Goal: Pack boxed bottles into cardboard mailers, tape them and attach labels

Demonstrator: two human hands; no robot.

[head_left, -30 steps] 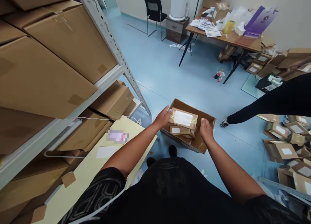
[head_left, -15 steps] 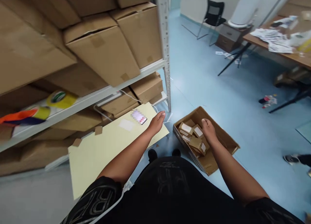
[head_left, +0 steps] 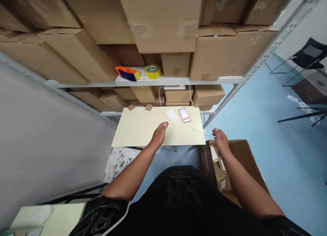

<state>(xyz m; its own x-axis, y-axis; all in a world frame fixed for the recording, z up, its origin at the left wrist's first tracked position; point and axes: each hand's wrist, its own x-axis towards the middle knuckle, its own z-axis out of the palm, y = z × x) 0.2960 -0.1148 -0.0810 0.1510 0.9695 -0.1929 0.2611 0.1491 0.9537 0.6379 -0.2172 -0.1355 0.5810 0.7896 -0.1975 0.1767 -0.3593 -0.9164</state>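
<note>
My left hand (head_left: 158,135) hovers above the pale yellow tabletop (head_left: 135,128), thumb uppermost and fingers loosely stretched out, holding nothing. Ahead of it on the board lie a white slip of paper (head_left: 172,115) and a phone (head_left: 184,115) with a lit, blurred screen and a white cable. Off the board's right end, my right hand (head_left: 220,140) is in the air with its fingers slightly apart and nothing in them. Below that hand stands a large open cardboard box (head_left: 251,161), holding several small labelled cartons (head_left: 220,171), partly covered by my forearm.
A metal shelf rack (head_left: 178,81) packed with cardboard boxes rises ahead, with yellow tape (head_left: 152,71) and an orange-and-blue tape dispenser (head_left: 127,73) on one shelf. White paper strips (head_left: 120,161) are heaped at lower left. A black chair (head_left: 310,55) stands at right.
My view has swung left, so the rack and tabletop now face me squarely and the box sits farther right and lower. Both hands stay raised and empty.
</note>
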